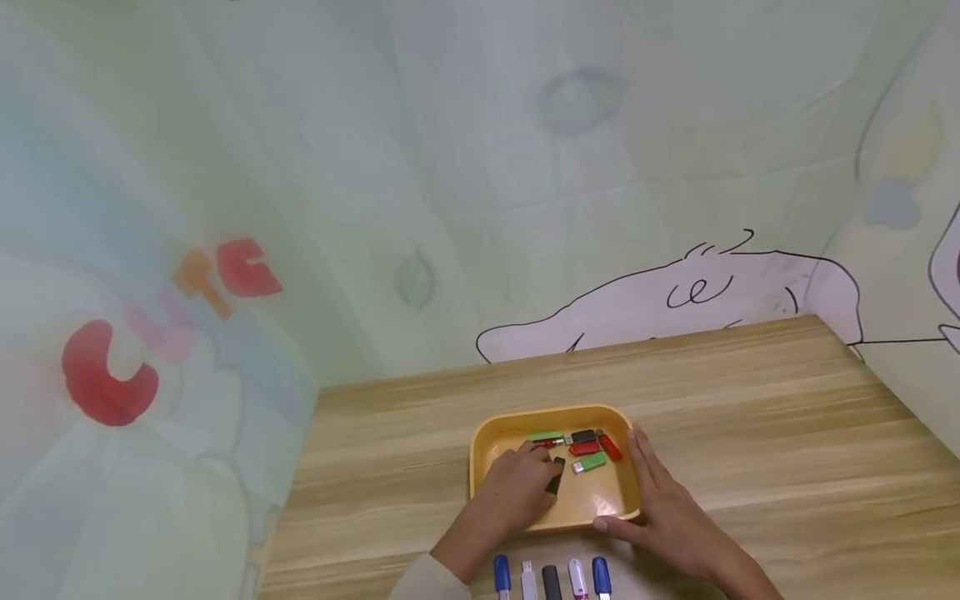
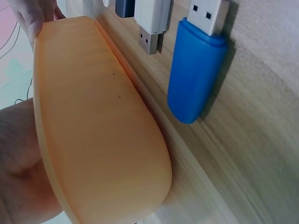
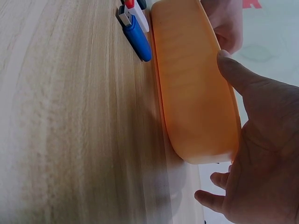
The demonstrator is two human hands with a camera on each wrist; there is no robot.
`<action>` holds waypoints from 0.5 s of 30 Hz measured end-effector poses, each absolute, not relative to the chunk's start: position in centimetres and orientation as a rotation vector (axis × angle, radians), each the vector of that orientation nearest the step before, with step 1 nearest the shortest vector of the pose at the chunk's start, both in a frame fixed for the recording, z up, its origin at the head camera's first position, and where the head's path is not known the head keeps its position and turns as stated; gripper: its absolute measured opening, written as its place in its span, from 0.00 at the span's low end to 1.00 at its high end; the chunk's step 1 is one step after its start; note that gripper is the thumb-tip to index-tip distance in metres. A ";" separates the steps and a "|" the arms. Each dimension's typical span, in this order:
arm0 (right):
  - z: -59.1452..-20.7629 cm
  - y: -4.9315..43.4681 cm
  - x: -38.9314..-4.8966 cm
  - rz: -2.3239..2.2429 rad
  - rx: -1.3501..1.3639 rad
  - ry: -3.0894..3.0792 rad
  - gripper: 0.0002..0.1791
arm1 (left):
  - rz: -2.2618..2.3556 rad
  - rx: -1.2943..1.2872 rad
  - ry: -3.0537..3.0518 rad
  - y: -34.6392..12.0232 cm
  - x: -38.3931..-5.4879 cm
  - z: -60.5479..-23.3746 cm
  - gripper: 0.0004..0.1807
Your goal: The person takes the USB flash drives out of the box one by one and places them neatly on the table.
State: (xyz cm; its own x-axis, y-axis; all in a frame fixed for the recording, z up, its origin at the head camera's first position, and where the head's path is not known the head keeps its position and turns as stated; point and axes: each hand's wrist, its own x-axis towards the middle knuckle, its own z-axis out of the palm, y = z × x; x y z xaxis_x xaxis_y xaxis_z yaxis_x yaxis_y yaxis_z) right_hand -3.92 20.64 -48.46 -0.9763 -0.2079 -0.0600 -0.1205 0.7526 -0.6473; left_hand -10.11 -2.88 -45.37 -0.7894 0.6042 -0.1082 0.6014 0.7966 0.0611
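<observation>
My left hand reaches into a yellow plastic tray, fingers curled down. Its fingertips and thumb pinch a black USB stick low in the tray. Close by inside lie a green USB stick, red ones and another black one. My right hand rests against the tray's right front corner. Its thumb touches the front rim and its straight fingers lie along the right side. In the left wrist view, the tray wall hides the left fingertips.
In front of the tray several USB sticks stand in a row on the wooden table, with blue ones at both ends and a black one in the middle. A printed cloth backdrop hangs behind the table's far edge.
</observation>
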 end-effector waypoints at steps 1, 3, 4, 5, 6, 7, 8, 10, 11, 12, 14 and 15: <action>-48.5 20.7 -3.9 -1.032 -0.263 2.819 0.75 | 0.032 0.969 2.863 -2.9 -10.1 -45.3 0.15; -48.5 20.7 -3.9 -1.032 -0.262 2.821 0.75 | 0.036 0.972 2.866 -2.9 -10.1 -45.3 0.13; -48.5 20.7 -3.9 -1.034 -0.261 2.822 0.75 | 0.033 0.976 2.869 -2.9 -10.1 -45.3 0.13; -48.5 20.7 -3.9 -1.039 -0.259 2.821 0.75 | 0.032 0.977 2.869 -2.9 -10.1 -45.2 0.12; -48.5 20.7 -3.9 -1.039 -0.256 2.821 0.75 | 0.029 0.978 2.869 -2.9 -10.1 -45.2 0.11; -48.5 20.7 -3.9 -1.042 -0.254 2.818 0.75 | 0.026 0.976 2.868 -3.0 -10.0 -45.1 0.11; -48.5 20.7 -3.9 -1.042 -0.253 2.815 0.75 | 0.026 0.970 2.866 -3.0 -10.0 -45.1 0.11; -48.4 20.6 -3.9 -1.042 -0.246 2.804 0.75 | 0.029 0.955 2.859 -3.0 -10.0 -45.0 0.13; -48.4 20.6 -3.9 -1.041 -0.242 2.798 0.75 | 0.034 0.944 2.856 -3.1 -10.0 -45.0 0.14; -48.4 20.6 -3.9 -1.039 -0.239 2.795 0.75 | 0.040 0.933 2.855 -3.1 -10.0 -45.0 0.15; -48.4 20.6 -3.9 -1.041 -0.238 2.791 0.74 | 0.054 0.911 2.857 -3.1 -10.1 -44.9 0.17; -48.4 20.6 -3.9 -1.040 -0.240 2.791 0.74 | 0.054 0.902 2.859 -3.1 -10.2 -44.8 0.18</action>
